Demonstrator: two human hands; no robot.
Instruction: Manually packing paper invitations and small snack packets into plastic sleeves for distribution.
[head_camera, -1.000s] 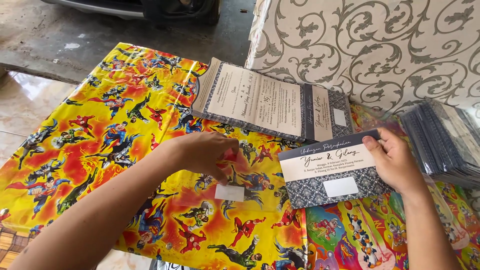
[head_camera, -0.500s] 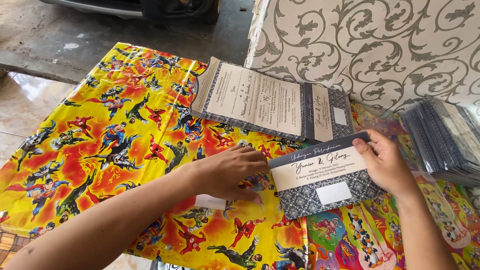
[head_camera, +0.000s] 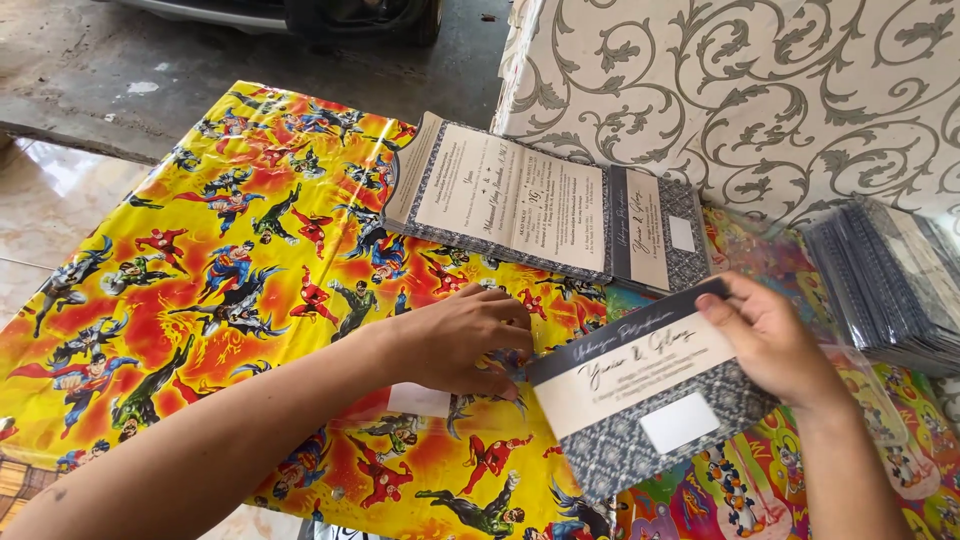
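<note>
The card (head_camera: 650, 405) is sitting tilted near the front edge of the surface (head_camera: 200, 280), a folded piece of dark patterned stock with a cream band and a blank white label. It is looking light and fairly stiff, likely to crease if bent, so the edges seem the safest places to take it. The right hand (head_camera: 775, 345) is pinching its upper right corner, thumb on the face. The left hand (head_camera: 465, 340) is closing its fingers at the card's left end, over a clear sleeve (head_camera: 420, 400) lying flat on the comic-print cloth; whether the card is entering that sleeve I cannot tell, the film being almost invisible. An open card (head_camera: 545, 205) is lying towards the back edge. A stack (head_camera: 885, 285) of sleeved cards is running off the right edge.
</note>
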